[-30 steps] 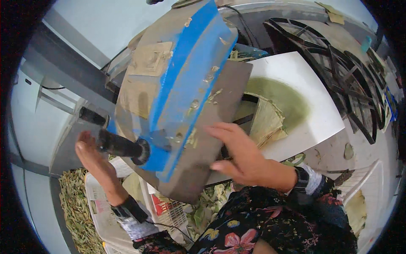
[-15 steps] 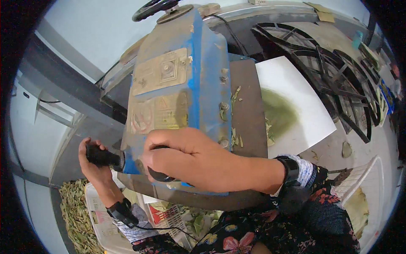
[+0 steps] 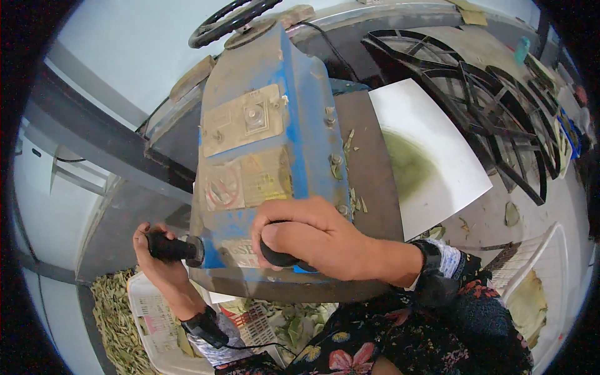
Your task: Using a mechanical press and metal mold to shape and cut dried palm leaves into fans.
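A dusty blue machine (image 3: 240, 144) stands before me on a brown board (image 3: 377, 181). My left hand (image 3: 156, 255) grips a black knob-like handle (image 3: 170, 247) that juts from the machine's near left corner. At the machine's near end, my right hand (image 3: 319, 237) is wrapped round another black handle (image 3: 278, 257), of which only the lower part shows below the thumb. How that handle joins the machine is hidden by my fist. Bits of dry leaf lie along the board beside the machine's right side.
A black handwheel (image 3: 234, 24) tops the machine's far end. White sheet (image 3: 459, 147) with green powder lies to the right, near black metal frames (image 3: 487, 112). White baskets stand at lower left (image 3: 139, 317) and lower right (image 3: 550, 269). Dry leaves (image 3: 115, 312) are heaped at far left.
My right hand has moved to the right with its handle, and its grip has turned slightly. The left hand keeps its hold. The whole view has shifted a little.
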Demonstrator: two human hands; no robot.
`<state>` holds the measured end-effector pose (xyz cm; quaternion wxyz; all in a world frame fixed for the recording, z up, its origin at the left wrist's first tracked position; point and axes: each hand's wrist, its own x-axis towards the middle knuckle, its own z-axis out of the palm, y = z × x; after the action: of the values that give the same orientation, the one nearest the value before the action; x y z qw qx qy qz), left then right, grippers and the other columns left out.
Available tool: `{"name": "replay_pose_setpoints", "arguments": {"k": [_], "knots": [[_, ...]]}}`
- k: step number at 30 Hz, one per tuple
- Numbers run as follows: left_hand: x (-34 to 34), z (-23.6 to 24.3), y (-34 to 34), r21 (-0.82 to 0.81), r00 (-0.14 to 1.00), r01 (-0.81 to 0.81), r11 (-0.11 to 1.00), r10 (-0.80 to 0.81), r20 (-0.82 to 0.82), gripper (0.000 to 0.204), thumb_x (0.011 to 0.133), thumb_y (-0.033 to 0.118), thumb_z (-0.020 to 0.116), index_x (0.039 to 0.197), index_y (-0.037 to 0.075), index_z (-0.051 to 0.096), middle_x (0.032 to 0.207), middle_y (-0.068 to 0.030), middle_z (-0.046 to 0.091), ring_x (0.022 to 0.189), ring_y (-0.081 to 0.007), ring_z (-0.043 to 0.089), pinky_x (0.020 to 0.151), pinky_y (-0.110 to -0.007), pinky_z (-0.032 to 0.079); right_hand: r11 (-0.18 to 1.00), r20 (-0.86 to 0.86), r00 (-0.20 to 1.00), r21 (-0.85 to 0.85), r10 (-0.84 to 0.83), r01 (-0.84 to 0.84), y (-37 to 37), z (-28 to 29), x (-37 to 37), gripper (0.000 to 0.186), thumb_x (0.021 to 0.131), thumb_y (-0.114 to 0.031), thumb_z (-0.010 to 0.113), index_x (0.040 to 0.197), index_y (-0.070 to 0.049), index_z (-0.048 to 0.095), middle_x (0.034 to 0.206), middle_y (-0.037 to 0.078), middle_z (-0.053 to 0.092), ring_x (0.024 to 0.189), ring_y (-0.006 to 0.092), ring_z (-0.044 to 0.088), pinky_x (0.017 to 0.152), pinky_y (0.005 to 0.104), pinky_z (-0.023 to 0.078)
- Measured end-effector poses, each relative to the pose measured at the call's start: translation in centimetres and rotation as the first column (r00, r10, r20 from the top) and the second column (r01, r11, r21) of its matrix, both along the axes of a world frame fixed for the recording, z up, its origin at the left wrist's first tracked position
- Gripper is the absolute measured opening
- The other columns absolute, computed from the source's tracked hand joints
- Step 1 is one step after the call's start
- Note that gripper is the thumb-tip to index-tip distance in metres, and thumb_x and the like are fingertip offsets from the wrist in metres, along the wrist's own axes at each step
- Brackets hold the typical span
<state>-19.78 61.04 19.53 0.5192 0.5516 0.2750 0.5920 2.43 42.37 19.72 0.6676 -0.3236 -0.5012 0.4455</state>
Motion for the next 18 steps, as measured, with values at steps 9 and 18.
{"name": "replay_pose_setpoints", "arguments": {"k": [9, 18], "knots": [[0.6, -1.1, -0.5, 0.024, 0.998, -0.060, 0.998, 0.060, -0.035, 0.030, 0.088, 0.031, 0.048, 0.101, 0.004, 0.047, 0.077, -0.0117, 0.052, 0.067, -0.0183, 0.050, 0.062, -0.028, 0.042, 0.994, 0.024, 0.999, -0.097, -0.040, 0.042, -0.2, -0.9, -0.3, 0.021, 0.086, -0.012, 0.041, 0.081, 0.003, 0.055, 0.073, 0.007, 0.056, 0.067, 0.0132, 0.051, 0.064, 0.0272, 0.042], [0.4, -1.4, 1.7, 0.247, 0.981, -0.187, 0.951, 0.193, -0.001, 0.031, 0.090, 0.034, 0.040, 0.096, 0.004, 0.048, 0.075, -0.0111, 0.053, 0.059, -0.0164, 0.048, 0.054, -0.026, 0.041, 0.978, 0.046, 0.984, -0.106, -0.173, 0.177, 0.0, 0.4, -2.0, 0.020, 0.086, -0.014, 0.046, 0.080, 0.001, 0.056, 0.069, 0.011, 0.054, 0.067, 0.0174, 0.052, 0.064, 0.0301, 0.043]]}}
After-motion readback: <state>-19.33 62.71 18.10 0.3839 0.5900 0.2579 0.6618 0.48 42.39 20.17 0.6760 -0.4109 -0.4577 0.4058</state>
